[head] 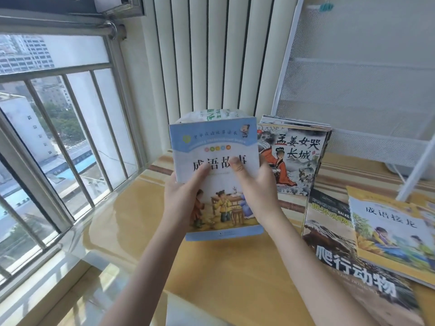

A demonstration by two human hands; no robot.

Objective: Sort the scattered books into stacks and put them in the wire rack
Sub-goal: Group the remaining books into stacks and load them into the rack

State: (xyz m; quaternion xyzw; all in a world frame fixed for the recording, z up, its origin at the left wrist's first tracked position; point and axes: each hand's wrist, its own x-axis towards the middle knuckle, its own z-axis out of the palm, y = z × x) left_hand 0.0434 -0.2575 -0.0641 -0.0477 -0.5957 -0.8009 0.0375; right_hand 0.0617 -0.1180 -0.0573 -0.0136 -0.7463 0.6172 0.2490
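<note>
From the head view, I have the blue book (215, 161) up off the bench (235, 267), held between both hands. My left hand (181, 198) wraps its left edge with the thumb pressed on the cover; my right hand (255, 187) grips the right edge the same way, thumb over the title. So each grip is clamped on that book, which stands nearly upright, cover toward me. Behind its top edge something white with green print shows; I cannot tell what it is.

Just right of the book a stack (294, 156) leans or sits with a painted cover on top. Nearer me, a reptile book (341, 250) lies flat with a yellow book (395, 231) overlapping its right side. The rack (353, 67) stands at the back right, its mesh shelves visible; I see no books on them.

My guess at the risks: the book is thin and held only at its edges, so it could bow and slip as I swing it over. The stack already looks uneven at its far edge, and dropping another on askew could slide it. The two overlapped books sit in my right arm's path and could get dragged.
</note>
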